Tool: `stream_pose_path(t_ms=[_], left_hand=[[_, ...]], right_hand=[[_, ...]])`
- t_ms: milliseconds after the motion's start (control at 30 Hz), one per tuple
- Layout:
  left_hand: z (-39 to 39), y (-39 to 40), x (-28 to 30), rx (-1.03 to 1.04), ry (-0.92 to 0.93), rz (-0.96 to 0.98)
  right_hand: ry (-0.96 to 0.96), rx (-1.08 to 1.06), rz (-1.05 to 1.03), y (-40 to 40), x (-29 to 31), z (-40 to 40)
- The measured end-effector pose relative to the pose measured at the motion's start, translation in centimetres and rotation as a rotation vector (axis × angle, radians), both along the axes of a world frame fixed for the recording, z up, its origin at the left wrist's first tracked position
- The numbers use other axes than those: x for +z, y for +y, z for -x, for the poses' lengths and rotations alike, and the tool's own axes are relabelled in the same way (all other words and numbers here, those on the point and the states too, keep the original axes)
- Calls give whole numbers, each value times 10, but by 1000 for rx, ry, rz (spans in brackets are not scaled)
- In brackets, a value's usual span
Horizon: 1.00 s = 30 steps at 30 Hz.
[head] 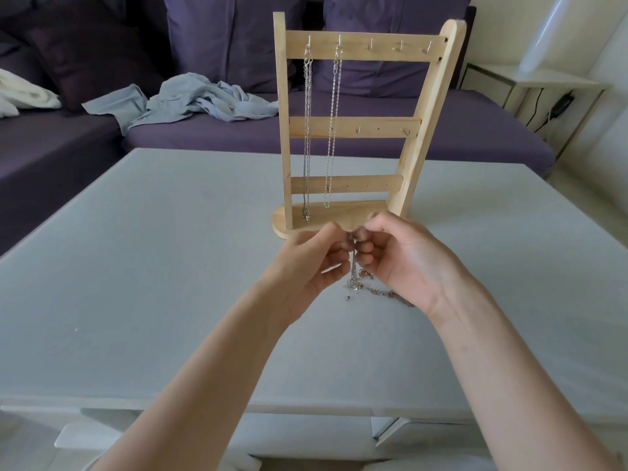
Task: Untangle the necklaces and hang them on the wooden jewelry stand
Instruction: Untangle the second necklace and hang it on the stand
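Head view. Stand (353, 127) upright on table (136, 266), at 12 o'clock from the hands, base touching the tabletop. Three crossbars; hooks along the top bar and a few on the middle bar.

Two chains hang from the top bar. Left chain (307, 130) on the first hook from the left, its low end reaching the base. Right chain (332, 130) on the second hook, ending just above the base. The two hang apart, both in front of the lower bars. Remaining top hooks bare.

Left hand (312, 263) and right hand (401, 260) held close together just in front of the stand base, raised above the tabletop. Fingers of both curled inward, fingertips meeting at a small knot of chain between them; each hand pinches the tangle (355, 277). Exact finger placement on the links too small to tell.

Tangle hangs down from the fingertips at 6 o'clock; lower part lies on the table under and beside the right hand, trailing toward 4 o'clock under the right wrist. Silver and copper-toned strands mixed; a small pendant (347, 298) at the low end, touching or just above the table, cannot tell which.

Behind table, 12 o'clock: purple sofa (441, 137). On its seat at 10 o'clock, crumpled blue cloth (190, 100); white cloth (20, 93) at far left. Side table (530, 79) at 2 o'clock
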<state>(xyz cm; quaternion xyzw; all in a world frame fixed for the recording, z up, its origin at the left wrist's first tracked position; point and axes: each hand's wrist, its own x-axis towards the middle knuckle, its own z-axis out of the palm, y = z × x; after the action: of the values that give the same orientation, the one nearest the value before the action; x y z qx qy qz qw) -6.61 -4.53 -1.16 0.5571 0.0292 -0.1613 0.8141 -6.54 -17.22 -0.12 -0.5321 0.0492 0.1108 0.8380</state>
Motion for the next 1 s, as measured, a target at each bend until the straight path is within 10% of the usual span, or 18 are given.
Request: stream_pose_path(t_ms=[467,1000], left_hand=[[-4,6,-1,127,-518,-634],[-4,8,-4,225,-754,-898]], right_hand=[[-155,-48,575,-6,-3,3],[100,-155,278,-3,0,1]])
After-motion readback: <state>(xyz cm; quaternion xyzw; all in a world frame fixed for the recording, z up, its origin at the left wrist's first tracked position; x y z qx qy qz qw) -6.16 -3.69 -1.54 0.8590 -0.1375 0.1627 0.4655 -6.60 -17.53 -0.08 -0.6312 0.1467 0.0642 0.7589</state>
